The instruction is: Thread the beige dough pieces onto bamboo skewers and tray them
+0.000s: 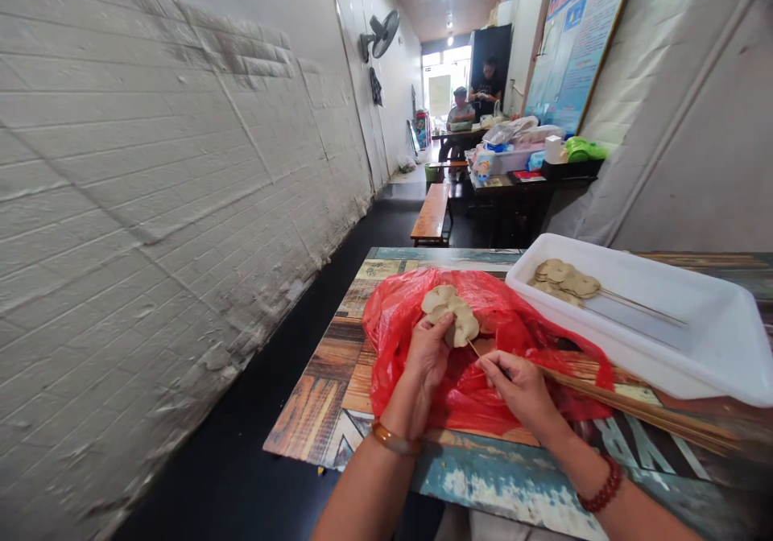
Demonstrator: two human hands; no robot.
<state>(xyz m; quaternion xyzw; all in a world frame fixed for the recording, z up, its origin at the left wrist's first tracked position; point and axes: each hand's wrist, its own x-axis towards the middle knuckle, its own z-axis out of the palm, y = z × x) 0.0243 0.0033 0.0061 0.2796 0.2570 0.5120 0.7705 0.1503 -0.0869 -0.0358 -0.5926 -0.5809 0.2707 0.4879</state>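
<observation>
My left hand (431,344) is closed on several thin, round, beige food slices (452,314), pinched between thumb and fingers. A thin wooden skewer (473,348) runs into the lower right edge of the slices. My right hand (513,380) grips the skewer near its other end between thumb and fingertips. Both hands are above an opened red plastic bag (392,315), which lies spread on the table. How far the skewer passes through the slices is hidden. More loose skewers (640,404) lie in a bundle beside my right wrist.
A white plastic tub (713,324) at the right holds skewered slices (564,278). Everything stands on a patterned wooden table (320,380). Beyond are an orange bench (431,211), a cluttered table (501,180) and two people (486,90). A brick-patterned wall (150,203) runs along the left.
</observation>
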